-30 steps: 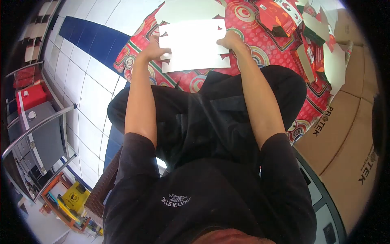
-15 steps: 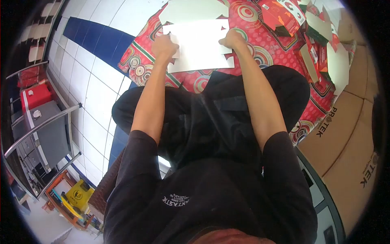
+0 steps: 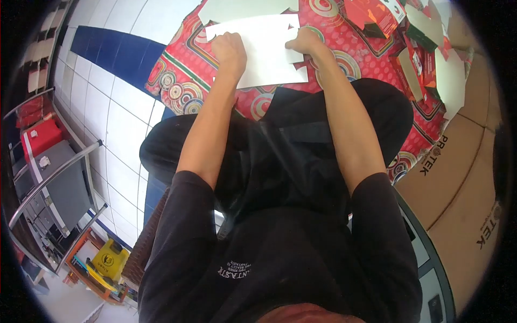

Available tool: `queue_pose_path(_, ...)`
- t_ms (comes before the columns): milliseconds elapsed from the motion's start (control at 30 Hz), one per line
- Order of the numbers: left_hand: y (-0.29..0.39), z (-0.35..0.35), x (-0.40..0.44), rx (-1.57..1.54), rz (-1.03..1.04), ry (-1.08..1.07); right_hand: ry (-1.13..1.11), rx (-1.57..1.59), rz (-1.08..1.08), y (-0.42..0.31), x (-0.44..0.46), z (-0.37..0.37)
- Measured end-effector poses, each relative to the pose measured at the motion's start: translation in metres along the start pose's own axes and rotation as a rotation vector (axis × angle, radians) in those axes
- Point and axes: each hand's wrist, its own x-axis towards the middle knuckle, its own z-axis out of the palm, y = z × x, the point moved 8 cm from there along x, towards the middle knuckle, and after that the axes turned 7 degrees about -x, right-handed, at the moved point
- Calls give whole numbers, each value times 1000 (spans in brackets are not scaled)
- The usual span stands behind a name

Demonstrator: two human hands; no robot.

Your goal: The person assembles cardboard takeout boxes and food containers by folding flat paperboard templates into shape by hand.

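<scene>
Now the white card is laid out on the red patterned cloth. Its left side is partly covered by the left hand, fingers curled; its right edge is touched by the right hand. Whether it is gripped by either cannot be told. Far right, red boxes are strewn.

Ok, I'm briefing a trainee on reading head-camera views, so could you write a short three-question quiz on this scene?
1. True or false: the left hand and right hand both touch the white card.

2. Which colour mainly covers the patterned cloth around the card?
A) yellow
B) red
C) black

3. Fill in: the brown cardboard is on the person's ____ side.

Key: 1. True; 2. B; 3. right
</scene>
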Motion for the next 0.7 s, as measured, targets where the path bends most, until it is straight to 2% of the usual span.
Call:
queue_pose_path(33, 0, -4, -2, -37, 25, 51, -11, -9, 3, -7, -7, -2)
queue_pose_path(100, -3, -4, -2, -66, 11, 33, 154, -163, 43, -26, -22, -17)
queue_pose_path(133, -4, -2, -2, -85, 6, 23, 145, -179, 43, -39, -30, -16)
queue_pose_path(200, -8, -1, 1, -93, -18, 10, 271, -262, 83, -60, -41, -22)
queue_pose_path(367, -7, -2, 1, -121, -15, -9, 305, -469, 131, -107, -35, 6)
queue_pose_path(433, -6, -2, 5, 35, -91, -146, 236, -540, 215, -118, -33, 9)
queue_pose_path(467, -8, -11, 8, 39, -84, -122, 261, -535, 218, -121, -34, -2)
queue_pose_path(533, -22, -10, -5, -68, -52, -34, 183, -504, 207, -116, -42, -5)
queue_pose_path(567, -34, -5, -10, -66, -50, -5, 198, -539, 115, -106, -37, -4)
queue_pose_path(633, -74, 11, -21, -406, -212, -13, 205, -350, 78, -63, -28, -4)
queue_pose_path(667, -80, -3, -31, -410, -215, 3, 199, -235, 58, -37, -20, 0)
queue_pose_path(700, -86, -2, -46, -496, -317, -229, 217, -242, 50, -29, -35, -16)
